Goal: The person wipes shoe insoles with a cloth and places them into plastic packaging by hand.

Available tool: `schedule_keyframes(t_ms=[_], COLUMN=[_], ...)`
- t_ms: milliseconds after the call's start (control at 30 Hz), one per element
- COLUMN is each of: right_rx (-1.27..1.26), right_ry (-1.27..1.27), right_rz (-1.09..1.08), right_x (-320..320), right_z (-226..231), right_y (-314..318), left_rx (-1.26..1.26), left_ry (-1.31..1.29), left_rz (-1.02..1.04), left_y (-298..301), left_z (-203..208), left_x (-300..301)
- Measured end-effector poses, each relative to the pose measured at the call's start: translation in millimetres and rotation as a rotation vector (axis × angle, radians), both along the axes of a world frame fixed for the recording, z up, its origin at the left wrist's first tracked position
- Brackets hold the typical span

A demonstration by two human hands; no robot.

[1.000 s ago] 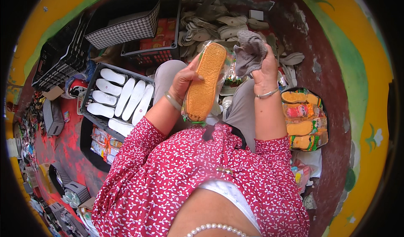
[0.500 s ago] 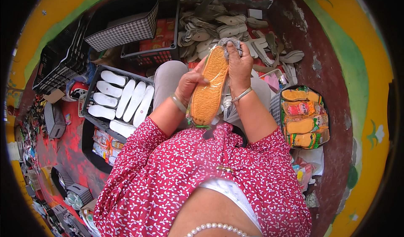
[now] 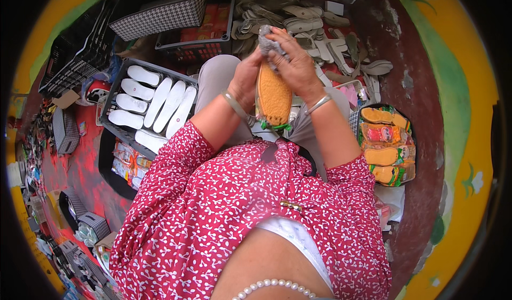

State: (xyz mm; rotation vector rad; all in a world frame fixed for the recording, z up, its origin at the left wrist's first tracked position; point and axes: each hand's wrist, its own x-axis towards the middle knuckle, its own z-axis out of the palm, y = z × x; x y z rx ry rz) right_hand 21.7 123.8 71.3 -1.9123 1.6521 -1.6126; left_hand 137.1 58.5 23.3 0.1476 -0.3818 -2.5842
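An orange fuzzy insole (image 3: 274, 100) in a clear plastic wrapper with green at its heel end stands in front of me. My left hand (image 3: 246, 80) is closed around its left side near the upper part. My right hand (image 3: 296, 70) bends over the upper end, pressing a fluffy grey cloth (image 3: 266, 41) against the wrapper. Both hands meet there, and they hide the insole's upper part. Under my forearms are my knees in light trousers.
At left is a dark crate (image 3: 114, 127) with white insoles. A houndstooth basket (image 3: 353, 127) at right holds packaged orange insoles. Beyond my knees lies a pile of loose grey-white soles (image 3: 304, 20), beside black crates (image 3: 194, 49).
The insole has tipped, looking shorter, its heel end higher. My right hand has gone from pinching the cloth to bending over the upper end. My left hand has moved up.
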Motion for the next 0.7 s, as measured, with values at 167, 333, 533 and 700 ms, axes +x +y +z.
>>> schedule_keyframes(t_ms=[167,333,533,700], right_rx=[0.074,0.13,0.071,0.153], right_ry=[0.006,0.025,0.325,0.369], right_rz=[0.161,0.336,0.32,0.225], right_x=[17.7,31.9,59.7,39.5], right_z=[-0.8,1.5,-12.7,-15.0], right_y=[17.3,44.4,69.9,79.3], left_rx=[0.003,-0.081,-0.02,0.049], left_ry=[0.217,0.316,-0.077,-0.016], left_rz=[-0.027,-0.019,0.234,0.383], left_y=[-18.7,-42.0,-52.1,-61.5], left_z=[4.3,-1.8,12.6,33.1], left_x=[7.3,17.1,21.1,32.2])
